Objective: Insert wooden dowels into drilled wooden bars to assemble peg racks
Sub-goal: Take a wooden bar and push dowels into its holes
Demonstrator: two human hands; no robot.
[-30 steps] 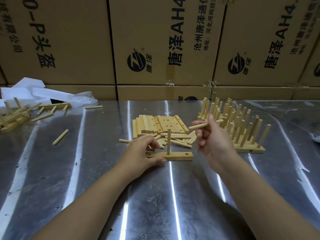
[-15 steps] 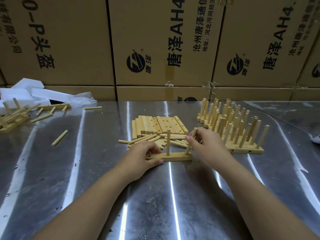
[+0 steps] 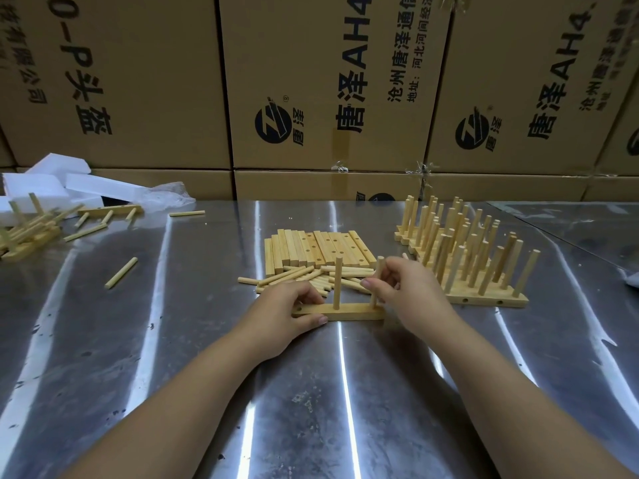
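A drilled wooden bar (image 3: 349, 313) lies flat on the steel table in front of me. One dowel (image 3: 337, 285) stands upright in its middle hole. My left hand (image 3: 288, 311) grips the bar's left end, thumb on the near side. My right hand (image 3: 406, 288) pinches a second dowel (image 3: 378, 278), which stands nearly upright at the bar's right end. Loose dowels (image 3: 304, 276) lie in a heap just behind the bar. A row of empty drilled bars (image 3: 318, 250) sits behind the heap.
Finished peg racks (image 3: 466, 261) stand close to my right hand. At the far left lie more racks (image 3: 24, 233), scattered dowels (image 3: 121, 273) and white foam blocks (image 3: 55, 183). Stacked cardboard boxes (image 3: 311, 81) wall off the table's back edge.
My right hand brought the second dowel down from mid-air to the bar's right end and turned it from slanted to nearly upright. My left hand stayed on the bar.
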